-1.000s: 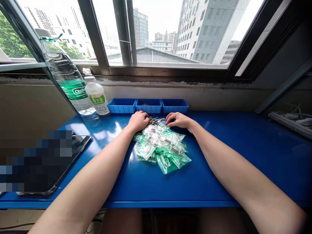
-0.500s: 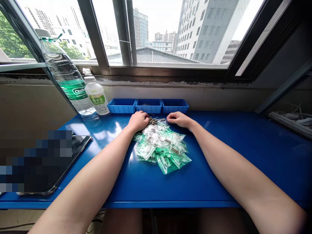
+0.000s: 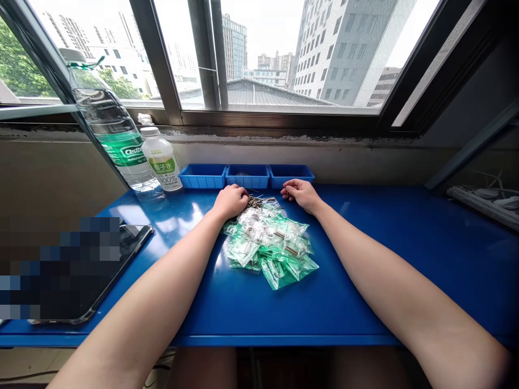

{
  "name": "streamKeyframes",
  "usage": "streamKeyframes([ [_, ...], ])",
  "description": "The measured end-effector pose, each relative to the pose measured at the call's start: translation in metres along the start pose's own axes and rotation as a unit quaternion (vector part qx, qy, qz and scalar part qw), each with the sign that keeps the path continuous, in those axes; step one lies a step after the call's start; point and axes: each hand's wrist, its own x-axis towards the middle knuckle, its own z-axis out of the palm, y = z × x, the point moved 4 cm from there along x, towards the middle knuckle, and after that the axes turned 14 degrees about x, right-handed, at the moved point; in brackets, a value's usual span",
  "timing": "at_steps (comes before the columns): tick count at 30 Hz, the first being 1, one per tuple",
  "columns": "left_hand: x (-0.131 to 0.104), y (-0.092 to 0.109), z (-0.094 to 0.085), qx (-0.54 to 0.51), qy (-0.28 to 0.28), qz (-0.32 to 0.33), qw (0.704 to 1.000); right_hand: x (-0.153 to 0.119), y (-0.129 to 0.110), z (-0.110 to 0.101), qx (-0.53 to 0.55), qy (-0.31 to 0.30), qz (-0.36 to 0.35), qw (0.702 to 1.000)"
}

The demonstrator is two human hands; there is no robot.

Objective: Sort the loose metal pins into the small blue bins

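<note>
My left hand (image 3: 231, 201) rests on the blue table at the left edge of a small heap of thin brass-coloured pieces (image 3: 254, 201); its fingers are curled, and what they hold, if anything, is hidden. To the right of the heap, my right hand (image 3: 299, 193) is raised a little in front of the right blue bin (image 3: 291, 175), fingers pinched together on something too small to make out. Between my forearms lies a pile of clear and green plastic packets (image 3: 270, 243), some with brown pieces inside.
Two more blue bins (image 3: 203, 176) (image 3: 247, 176) stand in the row against the wall. Left of them are a small white bottle (image 3: 162, 162) and a large water bottle (image 3: 117, 135). A dark tablet (image 3: 81, 275) lies left; a power strip (image 3: 486, 202) sits far right.
My right hand has moved slightly right and up, away from the heap and closer to the right bin. My left hand has stayed where it was.
</note>
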Motion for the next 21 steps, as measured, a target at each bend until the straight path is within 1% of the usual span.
streamKeyframes([
  [3, 0.0, 0.0, 0.0, 0.0, 0.001, -0.002, 1.0, 0.001, 0.003, -0.001, 0.028, 0.008, -0.002, 1.0],
  [5, 0.0, 0.0, 0.001, -0.001, 0.001, -0.002, 1.0, 0.002, 0.004, -0.001, 0.024, 0.001, -0.019, 1.0],
  [8, 0.0, 0.0, 0.001, 0.0, 0.001, 0.001, 1.0, 0.004, 0.006, -0.003, -0.026, -0.005, -0.043, 0.999],
  [11, 0.0, 0.0, 0.0, 0.001, 0.001, 0.0, 1.0, 0.005, 0.007, -0.004, -0.115, -0.008, -0.053, 0.992],
  [13, 0.0, 0.0, 0.0, 0.002, -0.002, -0.003, 1.0, 0.004, 0.004, -0.002, -0.191, -0.021, -0.085, 0.978],
  [16, 0.0, 0.001, -0.001, 0.0, -0.004, -0.005, 1.0, 0.001, -0.002, 0.004, -0.294, -0.026, -0.139, 0.945],
  [18, -0.001, 0.001, -0.002, -0.001, -0.003, -0.005, 1.0, -0.001, -0.004, 0.008, -0.339, -0.023, -0.152, 0.928],
  [21, -0.001, 0.001, -0.002, 0.0, -0.004, -0.006, 1.0, -0.003, -0.003, 0.013, -0.38, -0.027, -0.16, 0.911],
])
